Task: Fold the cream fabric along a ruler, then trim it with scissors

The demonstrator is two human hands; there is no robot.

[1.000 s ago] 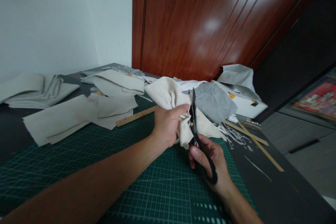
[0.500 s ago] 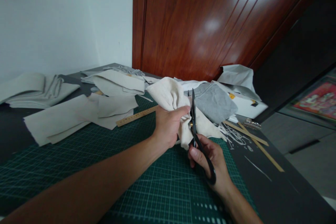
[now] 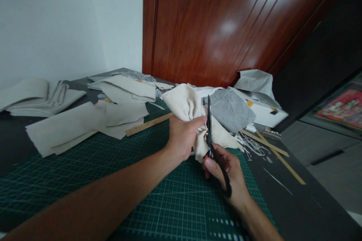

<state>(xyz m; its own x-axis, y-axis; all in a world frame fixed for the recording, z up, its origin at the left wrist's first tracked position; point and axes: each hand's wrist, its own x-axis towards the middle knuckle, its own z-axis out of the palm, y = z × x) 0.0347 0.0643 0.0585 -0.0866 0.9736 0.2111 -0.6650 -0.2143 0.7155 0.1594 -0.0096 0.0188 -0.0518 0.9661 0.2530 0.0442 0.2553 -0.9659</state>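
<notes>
Bunched cream fabric (image 3: pixel 182 99) is gripped in my left hand (image 3: pixel 182 137), its folds rising above the thumb and hanging below it. My right hand (image 3: pixel 226 171) holds black-handled scissors (image 3: pixel 209 120) with the blades pointing up, right beside the fabric. The blades look nearly closed; whether cloth lies between them is hidden. Part of the cream cloth with a frayed edge spreads behind the scissors to the right. Below both hands lies a green cutting mat (image 3: pixel 169 196) with a printed grid.
Pale fabric pieces (image 3: pixel 65 126) and a folded stack (image 3: pixel 36 98) lie at the left. A wooden ruler (image 3: pixel 148 123) rests on the mat. Grey cloth (image 3: pixel 233 109), thread scraps (image 3: pixel 256 147) and crossed wooden strips (image 3: pixel 285 162) are at the right. A brown door (image 3: pixel 203 26) stands behind.
My left hand and the bunched fabric have shifted slightly to the right, closer to the scissors. My right hand and the scissors have barely moved.
</notes>
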